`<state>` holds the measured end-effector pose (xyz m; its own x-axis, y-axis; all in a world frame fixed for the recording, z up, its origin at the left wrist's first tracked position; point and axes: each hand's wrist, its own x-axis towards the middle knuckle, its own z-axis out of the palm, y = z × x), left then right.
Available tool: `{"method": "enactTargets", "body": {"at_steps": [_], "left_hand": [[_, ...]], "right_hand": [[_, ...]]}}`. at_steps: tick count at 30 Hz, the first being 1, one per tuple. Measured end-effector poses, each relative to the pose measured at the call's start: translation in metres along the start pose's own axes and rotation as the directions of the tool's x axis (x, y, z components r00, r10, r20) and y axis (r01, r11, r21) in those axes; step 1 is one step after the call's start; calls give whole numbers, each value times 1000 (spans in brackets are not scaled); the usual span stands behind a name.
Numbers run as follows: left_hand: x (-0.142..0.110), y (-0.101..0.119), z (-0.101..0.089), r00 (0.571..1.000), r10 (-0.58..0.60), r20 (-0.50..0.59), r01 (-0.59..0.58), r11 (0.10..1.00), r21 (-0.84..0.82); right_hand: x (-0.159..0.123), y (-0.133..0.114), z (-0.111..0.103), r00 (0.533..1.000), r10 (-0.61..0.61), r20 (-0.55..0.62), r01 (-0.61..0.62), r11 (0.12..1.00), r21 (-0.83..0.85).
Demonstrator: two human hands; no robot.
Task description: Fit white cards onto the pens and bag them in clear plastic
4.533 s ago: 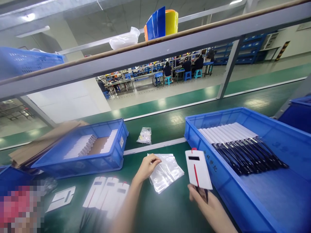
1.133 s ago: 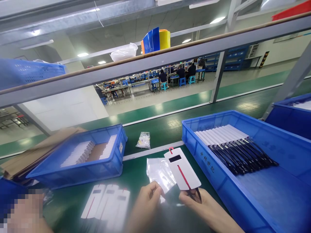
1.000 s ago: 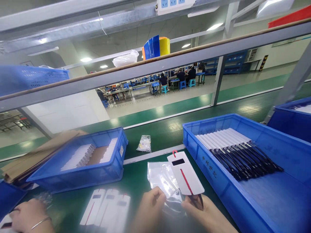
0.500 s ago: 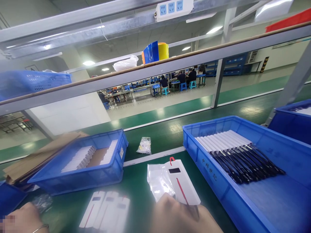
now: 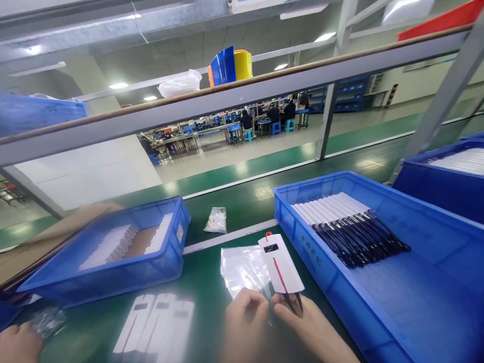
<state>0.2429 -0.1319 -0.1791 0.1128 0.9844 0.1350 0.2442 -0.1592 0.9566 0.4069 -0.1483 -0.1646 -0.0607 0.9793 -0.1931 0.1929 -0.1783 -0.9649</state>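
My right hand [image 5: 302, 322] pinches the lower end of a white card [image 5: 280, 263] with a red stripe, a dark window and black prongs sticking out at its bottom. The card stands tilted above the green belt. My left hand [image 5: 245, 320] is closed beside it, fingers pinching a thin clear plastic bag [image 5: 266, 292] just left of the card. A stack of clear bags [image 5: 242, 267] lies flat on the belt behind my hands.
A large blue bin [image 5: 378, 282] on the right holds a row of white-and-black cards. A smaller blue bin [image 5: 113, 257] with white cards sits left. Three packed cards [image 5: 155, 327] lie in front. Another person's hand [image 5: 17, 343] is at bottom left. A small bag [image 5: 216, 220] lies farther back.
My left hand left the bag stack and came to the card with a bag. The card tilted and dropped lower. The view shifted slightly.
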Motion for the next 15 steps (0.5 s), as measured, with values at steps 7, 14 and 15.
{"method": "enactTargets", "body": {"at_steps": [7, 14, 15], "left_hand": [[-7, 0, -3, 981, 185, 63, -191, 975, 114], [-13, 3, 1, 956, 223, 190, -251, 958, 140], [-16, 5, 3, 952, 223, 208, -253, 959, 128]], "right_hand": [[-2, 3, -5, 999, 18, -41, -20, 999, -45], [-1, 8, 3, 992, 22, -126, -34, 995, -98], [-1, 8, 4, 994, 15, -105, -25, 995, -92]]}}
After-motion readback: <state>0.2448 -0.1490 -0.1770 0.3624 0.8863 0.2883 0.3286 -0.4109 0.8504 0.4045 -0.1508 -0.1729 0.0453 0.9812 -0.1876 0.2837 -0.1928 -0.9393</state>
